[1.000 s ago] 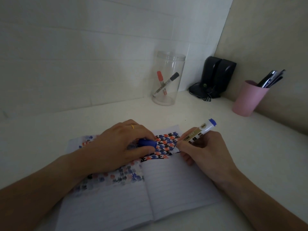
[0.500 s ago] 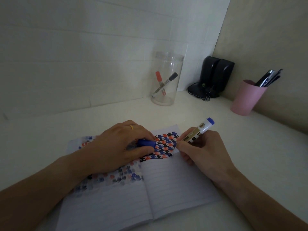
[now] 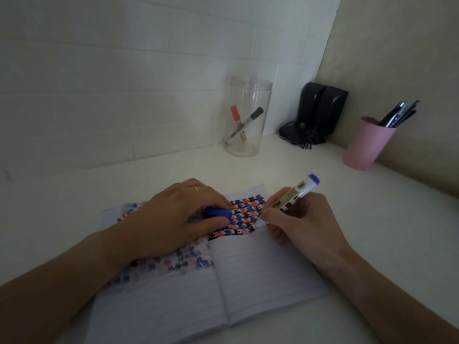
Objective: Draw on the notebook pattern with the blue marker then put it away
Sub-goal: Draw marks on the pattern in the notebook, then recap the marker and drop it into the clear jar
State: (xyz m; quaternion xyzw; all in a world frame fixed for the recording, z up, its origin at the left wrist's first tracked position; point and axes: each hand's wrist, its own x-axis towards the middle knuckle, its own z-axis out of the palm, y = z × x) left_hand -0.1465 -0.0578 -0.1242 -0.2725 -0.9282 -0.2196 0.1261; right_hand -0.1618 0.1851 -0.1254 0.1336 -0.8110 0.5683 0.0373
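Note:
An open lined notebook (image 3: 260, 274) lies on the white desk, with a band of blue, red and black shapes (image 3: 246, 216) across its top. My right hand (image 3: 300, 219) grips the blue marker (image 3: 293, 196), its tip down on the right edge of the pattern and its blue end pointing up to the right. My left hand (image 3: 173, 219) rests on the left page and pinches the marker's blue cap (image 3: 218, 212) between thumb and fingers. That hand covers part of the pattern.
A clear plastic jar (image 3: 246, 117) holding a red marker and a black marker stands by the back wall. Black speakers (image 3: 320, 112) with cables sit in the corner. A pink cup (image 3: 365, 145) of pens stands at the right wall.
Both hands keep their grips and places on the notebook. The marker has barely shifted at the pattern's right edge.

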